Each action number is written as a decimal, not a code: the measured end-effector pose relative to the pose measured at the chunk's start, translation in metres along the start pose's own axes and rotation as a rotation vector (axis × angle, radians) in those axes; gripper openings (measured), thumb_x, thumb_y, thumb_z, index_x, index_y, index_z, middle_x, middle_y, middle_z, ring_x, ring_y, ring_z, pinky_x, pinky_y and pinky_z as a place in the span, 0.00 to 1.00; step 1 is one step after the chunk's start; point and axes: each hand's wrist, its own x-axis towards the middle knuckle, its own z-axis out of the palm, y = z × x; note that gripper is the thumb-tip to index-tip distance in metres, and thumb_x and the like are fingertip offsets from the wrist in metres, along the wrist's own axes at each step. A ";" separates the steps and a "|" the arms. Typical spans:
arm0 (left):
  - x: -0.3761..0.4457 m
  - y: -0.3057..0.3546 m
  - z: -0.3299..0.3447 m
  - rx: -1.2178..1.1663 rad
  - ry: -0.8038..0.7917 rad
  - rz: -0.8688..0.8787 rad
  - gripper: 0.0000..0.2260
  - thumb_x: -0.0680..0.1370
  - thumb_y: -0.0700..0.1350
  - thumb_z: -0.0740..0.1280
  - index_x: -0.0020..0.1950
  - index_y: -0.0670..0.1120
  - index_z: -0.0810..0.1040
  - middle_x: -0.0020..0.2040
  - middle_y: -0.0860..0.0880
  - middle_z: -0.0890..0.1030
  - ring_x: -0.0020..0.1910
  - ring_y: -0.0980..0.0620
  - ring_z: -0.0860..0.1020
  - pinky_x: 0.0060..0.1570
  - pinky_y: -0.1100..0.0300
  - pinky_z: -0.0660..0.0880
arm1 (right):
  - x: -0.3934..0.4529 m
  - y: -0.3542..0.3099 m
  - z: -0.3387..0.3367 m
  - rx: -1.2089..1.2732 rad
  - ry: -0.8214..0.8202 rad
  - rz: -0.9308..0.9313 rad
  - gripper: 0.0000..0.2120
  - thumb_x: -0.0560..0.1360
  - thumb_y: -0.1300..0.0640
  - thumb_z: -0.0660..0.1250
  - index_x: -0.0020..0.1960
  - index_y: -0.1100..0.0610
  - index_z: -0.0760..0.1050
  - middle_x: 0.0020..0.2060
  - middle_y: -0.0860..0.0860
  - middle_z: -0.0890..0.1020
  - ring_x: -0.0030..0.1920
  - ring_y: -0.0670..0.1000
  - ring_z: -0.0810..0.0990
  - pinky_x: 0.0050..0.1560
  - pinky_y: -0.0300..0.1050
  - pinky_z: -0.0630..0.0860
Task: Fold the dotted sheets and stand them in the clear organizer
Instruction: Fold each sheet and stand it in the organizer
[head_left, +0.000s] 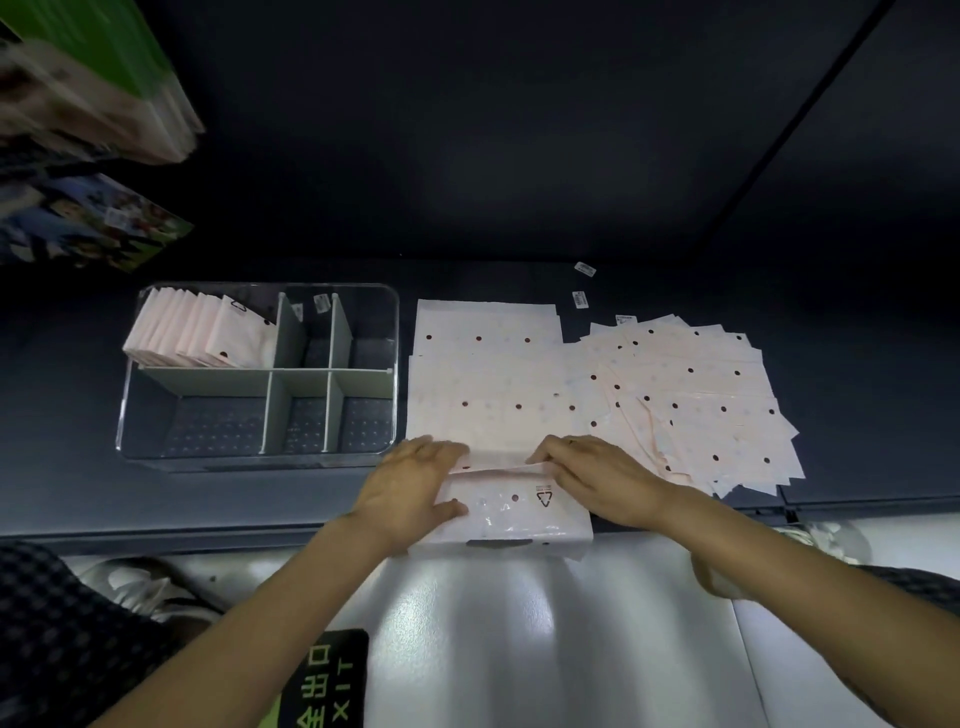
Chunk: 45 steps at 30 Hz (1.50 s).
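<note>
Looking down at the dark shelf (78, 415), we lose a good deal to blur and cropping: the packets (98, 88) hanging far left of the organizer (258, 375) are smeared, and the print on the small labels (585, 268) beyond the sheets is too small to read. The floor sign (324, 680) is cut off at the bottom edge. The sheet being folded (511, 506) hangs over the shelf's front edge, right of the organizer, and our hands cover both ends of its fold.

Our left hand (415, 480) lies palm down on the left end of that sheet, fingers stretched along the fold, thumb pressing the lower flap. It presses and does not grasp. Our right hand (597, 475) has its fingertips curled at the fold's right end, pinching the raised edge. Both forearms reach in from below, wide apart.

Just behind the fold lies the flat stack of sheets (485, 374), beside the organizer's right wall. Right of that stack, a loose heap of sheets (696, 400) fans out untidily. Inside the organizer, folded sheets (200, 332) stand in a leaning row in the back left compartment. How many stand there we cannot tell.
</note>
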 end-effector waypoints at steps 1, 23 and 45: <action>0.000 0.001 -0.004 0.001 -0.030 -0.007 0.27 0.77 0.57 0.65 0.73 0.54 0.62 0.70 0.52 0.70 0.70 0.49 0.66 0.67 0.56 0.64 | -0.003 -0.001 -0.004 0.041 -0.035 0.004 0.06 0.81 0.54 0.52 0.54 0.50 0.66 0.40 0.45 0.75 0.44 0.48 0.72 0.47 0.46 0.70; 0.016 0.023 0.039 0.263 -0.028 0.052 0.31 0.79 0.64 0.46 0.75 0.56 0.34 0.75 0.42 0.32 0.74 0.41 0.32 0.73 0.46 0.35 | 0.076 0.007 -0.017 -0.113 0.012 0.295 0.12 0.81 0.58 0.51 0.54 0.57 0.73 0.47 0.53 0.79 0.56 0.55 0.71 0.55 0.50 0.70; 0.021 0.018 0.054 0.323 -0.016 0.037 0.29 0.75 0.69 0.41 0.68 0.65 0.27 0.74 0.40 0.29 0.70 0.39 0.26 0.71 0.41 0.32 | -0.006 0.034 0.037 0.285 0.400 0.226 0.23 0.78 0.57 0.63 0.71 0.58 0.63 0.70 0.49 0.67 0.69 0.48 0.65 0.67 0.34 0.60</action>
